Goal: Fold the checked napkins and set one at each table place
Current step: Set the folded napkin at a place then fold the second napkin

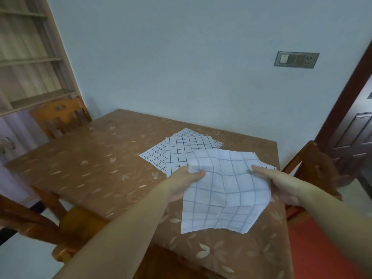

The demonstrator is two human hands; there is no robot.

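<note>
At the far left stand pale wooden shelves (30,61). Below them a carved orange-brown chair (60,115) is pushed in at the far side of the bench (80,158), probably marking one place to be set. The bench wears a smooth brown cover printed with pale leaves and flowers, which looks slick enough for cloth to slide on.

The left grip (181,180) pinches the upper left corner of a napkin (223,194), thumb on top and fingers underneath, so that the corner bunches a little. Just beyond it, the spare napkins (177,154) lie flat on the bench in a loose fan, their dark checks crisp. They seem parked there within reach until their turn.

The held napkin is thin, limp white cloth with faint blue-grey checks. It hangs off the bench over the near right part, rippled and sagging at its lower edge. It is stretched between both sides, likely to open it square before the first fold.

The right grip (285,186) pinches its right edge, one finger lying along the top. Beyond it stand a second chair (314,164) and a dark door (358,133).
</note>
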